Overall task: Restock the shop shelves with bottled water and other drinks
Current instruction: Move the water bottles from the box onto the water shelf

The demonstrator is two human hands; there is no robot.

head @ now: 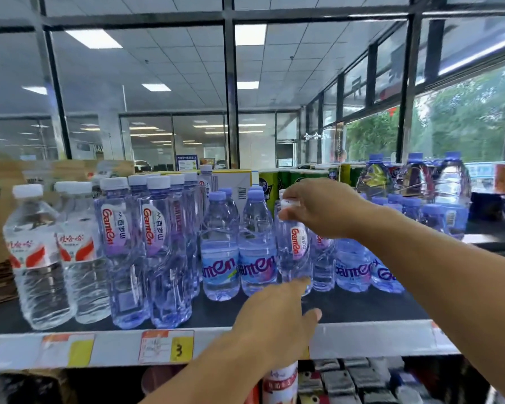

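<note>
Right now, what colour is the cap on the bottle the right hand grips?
White, seen in the head view: right hand pinches the cap of the bottle.

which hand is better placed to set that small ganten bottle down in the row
Right. The right hand already pinches the small bottle by its cap; the left hand only reaches toward its base.

Tiled ceiling (164,59) with lit panels (94,38); right-hand windows (461,123) show trees.

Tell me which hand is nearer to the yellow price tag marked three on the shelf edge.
Left. The left hand hovers just above and right of the yellow price tag; the right hand is higher up, gripping the white cap of a small clear water bottle.
</note>
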